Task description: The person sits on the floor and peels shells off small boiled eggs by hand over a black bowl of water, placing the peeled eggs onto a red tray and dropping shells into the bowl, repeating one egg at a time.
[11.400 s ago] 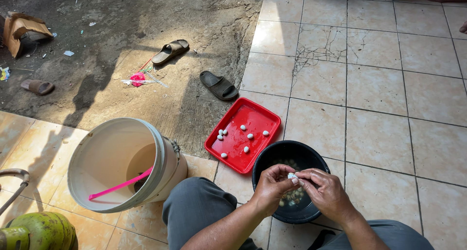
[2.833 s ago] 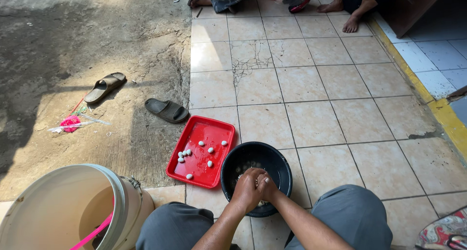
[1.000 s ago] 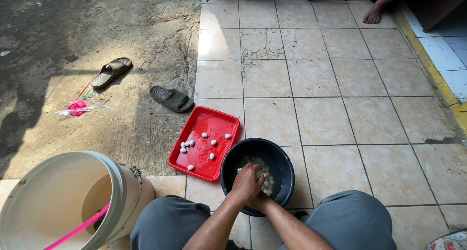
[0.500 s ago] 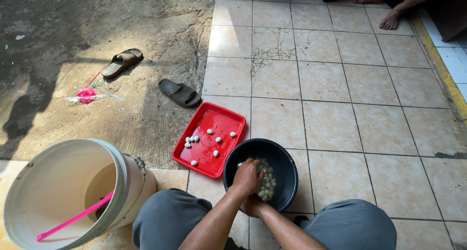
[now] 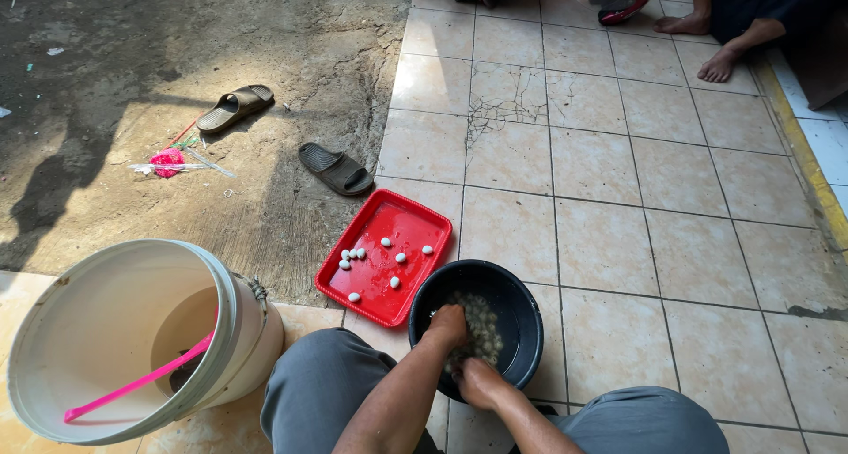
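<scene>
Nearest the camera, the person's grey-trousered knees frame both forearms, which reach down into a black bowl (image 5: 477, 330) on the tiled floor (image 5: 689, 260). The left hand (image 5: 448, 323) is now pushed in against the near-left wall of the bowl, and the right hand (image 5: 477, 383) is curled at the near rim; a moment ago the two were pressed together at the middle. Both are bent among the small pale peeled pieces (image 5: 484, 326) heaped in the bowl, but whether either has closed on one I cannot tell, since the fingers are buried. It looks as if they are rummaging for another piece.

Just left of the bowl, touching it, lies a red tray (image 5: 375, 273) with about nine white pieces (image 5: 353, 254) scattered on it, the same count as half a second ago. Further left stands a large white bucket (image 5: 132, 339) with a pink stick (image 5: 141, 379) leaning inside. Beyond, on the bare ground, are two dark sandals (image 5: 334, 169), well apart, and some pink litter (image 5: 166, 162). Farthest off, another person's bare feet (image 5: 717, 64) rest on the tiles.
</scene>
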Demonstrator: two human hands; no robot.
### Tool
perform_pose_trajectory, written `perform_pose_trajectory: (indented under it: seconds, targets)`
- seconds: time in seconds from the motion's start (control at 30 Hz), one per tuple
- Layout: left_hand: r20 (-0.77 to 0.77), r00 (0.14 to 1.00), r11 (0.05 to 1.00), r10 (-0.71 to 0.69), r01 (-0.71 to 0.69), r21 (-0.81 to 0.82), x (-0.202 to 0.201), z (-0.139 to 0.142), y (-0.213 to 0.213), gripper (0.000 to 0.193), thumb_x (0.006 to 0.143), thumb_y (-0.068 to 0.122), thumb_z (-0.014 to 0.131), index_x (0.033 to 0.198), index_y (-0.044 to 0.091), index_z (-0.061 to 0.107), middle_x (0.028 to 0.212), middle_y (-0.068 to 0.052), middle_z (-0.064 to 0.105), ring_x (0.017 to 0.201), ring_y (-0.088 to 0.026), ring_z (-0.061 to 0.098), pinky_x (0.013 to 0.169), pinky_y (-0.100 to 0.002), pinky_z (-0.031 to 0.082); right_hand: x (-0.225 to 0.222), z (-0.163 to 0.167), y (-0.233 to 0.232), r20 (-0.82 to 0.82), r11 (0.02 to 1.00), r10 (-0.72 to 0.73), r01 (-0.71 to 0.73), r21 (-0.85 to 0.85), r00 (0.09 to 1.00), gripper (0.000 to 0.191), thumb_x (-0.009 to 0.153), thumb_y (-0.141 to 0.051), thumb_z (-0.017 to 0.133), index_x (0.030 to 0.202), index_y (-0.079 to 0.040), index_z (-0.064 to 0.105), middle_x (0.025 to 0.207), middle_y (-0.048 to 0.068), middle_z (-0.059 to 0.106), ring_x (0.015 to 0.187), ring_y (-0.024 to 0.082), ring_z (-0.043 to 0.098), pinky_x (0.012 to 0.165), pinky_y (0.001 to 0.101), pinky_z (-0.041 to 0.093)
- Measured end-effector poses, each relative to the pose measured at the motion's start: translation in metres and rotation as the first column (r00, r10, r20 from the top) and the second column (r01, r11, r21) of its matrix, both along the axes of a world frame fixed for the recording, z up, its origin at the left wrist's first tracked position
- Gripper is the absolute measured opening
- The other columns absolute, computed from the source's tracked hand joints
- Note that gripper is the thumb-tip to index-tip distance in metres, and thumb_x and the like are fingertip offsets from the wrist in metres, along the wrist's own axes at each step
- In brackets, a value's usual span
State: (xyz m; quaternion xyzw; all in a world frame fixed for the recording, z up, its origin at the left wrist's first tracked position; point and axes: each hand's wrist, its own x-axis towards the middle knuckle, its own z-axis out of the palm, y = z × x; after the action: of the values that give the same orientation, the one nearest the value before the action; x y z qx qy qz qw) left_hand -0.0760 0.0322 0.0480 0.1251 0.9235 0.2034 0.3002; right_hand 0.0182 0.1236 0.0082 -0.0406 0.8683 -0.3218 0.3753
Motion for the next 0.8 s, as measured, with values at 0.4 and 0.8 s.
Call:
perform_pose_trajectory:
  seconds: [0.4, 0.8]
  targets:
    - [-0.038, 0.891, 0.830, -0.452, 0.405, -0.383, 0.032, -0.023, 0.007, 0.025, 0.098, 0.025, 0.063, 0.116, 0.016, 0.077, 0.125, -0.010, 0.072, 0.118, -0.028, 0.067, 0.092, -0.047, 0.051, 0.006, 0.014, 0.020, 0.060, 0.957, 0.032, -0.048, 0.287, 0.998, 0.026, 0.100, -0.022, 0.058, 0.123, -0.013, 0.067, 0.121, 0.013, 0.069, 0.120, 0.034, 0.063, 0.105, 0.0479, 0.048]
    - [-0.076, 0.985, 0.988, -0.155, 0.152, -0.036, 0.014, -0.009, 0.007, 0.033, 0.082, 0.028, 0.077, 0.106, 0.006, 0.078, 0.112, -0.019, 0.072, 0.106, -0.037, 0.070, 0.092, -0.048, 0.057, -0.022, 0.010, 0.064, -0.317, 0.996, 0.053, -0.026, 0.091, 0.947, 0.018, 0.093, -0.018, 0.067, 0.107, -0.011, 0.075, 0.107, 0.017, 0.075, 0.104, 0.035, 0.070, 0.092, 0.0456, 0.055]
